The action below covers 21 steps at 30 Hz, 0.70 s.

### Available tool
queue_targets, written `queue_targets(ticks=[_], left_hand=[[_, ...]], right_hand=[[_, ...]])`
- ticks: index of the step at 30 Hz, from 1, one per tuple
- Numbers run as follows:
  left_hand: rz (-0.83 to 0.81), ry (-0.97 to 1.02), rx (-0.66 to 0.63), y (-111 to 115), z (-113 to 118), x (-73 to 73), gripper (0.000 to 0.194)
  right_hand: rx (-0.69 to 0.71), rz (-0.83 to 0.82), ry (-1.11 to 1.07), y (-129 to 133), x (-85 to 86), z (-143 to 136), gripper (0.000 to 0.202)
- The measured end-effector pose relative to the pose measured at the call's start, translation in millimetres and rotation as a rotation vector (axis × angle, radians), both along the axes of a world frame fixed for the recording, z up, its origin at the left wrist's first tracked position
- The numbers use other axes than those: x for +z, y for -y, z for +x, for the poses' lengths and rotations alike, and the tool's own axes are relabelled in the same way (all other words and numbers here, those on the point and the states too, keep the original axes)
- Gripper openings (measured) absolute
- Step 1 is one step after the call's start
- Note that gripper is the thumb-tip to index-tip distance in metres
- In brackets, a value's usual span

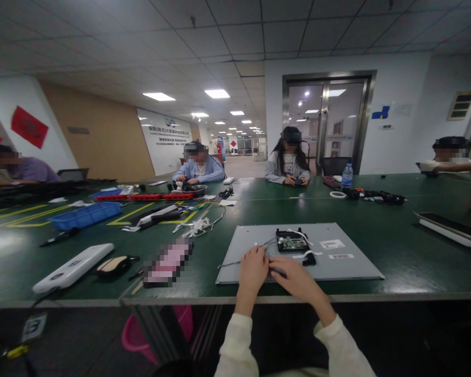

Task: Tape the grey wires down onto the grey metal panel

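Both my hands are over the near left part of a flat grey panel (353,267) on the table. A green circuit board (294,243) in a black frame sits near the panel's far edge, with white wires beside it. The thin grey cable (269,242) runs from the board under the closed fingers of my left hand (254,269) and comes out toward the panel's left edge. Beside it, my right hand (296,275) is curled over a small dark piece (279,272), mostly covered by the fingers. A black connector (309,258) lies right of the hands.
Left of the panel lie a pink-screened phone (168,263), a beige-and-black mouse-like object (115,265) and a long white device (74,268). A blue tray (86,215) stands farther off. At right is a white-edged dark device (453,229). People sit across the table; a bottle (347,176) stands there.
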<state>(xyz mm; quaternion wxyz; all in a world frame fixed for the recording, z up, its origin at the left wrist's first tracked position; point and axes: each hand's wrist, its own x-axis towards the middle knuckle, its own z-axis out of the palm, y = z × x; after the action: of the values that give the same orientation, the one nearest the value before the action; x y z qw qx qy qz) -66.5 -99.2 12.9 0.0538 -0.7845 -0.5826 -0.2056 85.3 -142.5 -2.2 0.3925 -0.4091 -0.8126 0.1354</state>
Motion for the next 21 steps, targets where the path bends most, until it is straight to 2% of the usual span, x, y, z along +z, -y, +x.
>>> queue_targets(ticks=[7,21], left_hand=[[-0.031,0.002,0.018,-0.5,-0.3,1.8,0.034],[-0.001,-0.022,-0.016,1.7,6.3,1.3,0.033]], right_hand=[[0.013,0.007,-0.002,2.3,3.7,-1.0,0.029],[0.006,0.02,0.031,-1.4,-2.2,7.9,0.028]])
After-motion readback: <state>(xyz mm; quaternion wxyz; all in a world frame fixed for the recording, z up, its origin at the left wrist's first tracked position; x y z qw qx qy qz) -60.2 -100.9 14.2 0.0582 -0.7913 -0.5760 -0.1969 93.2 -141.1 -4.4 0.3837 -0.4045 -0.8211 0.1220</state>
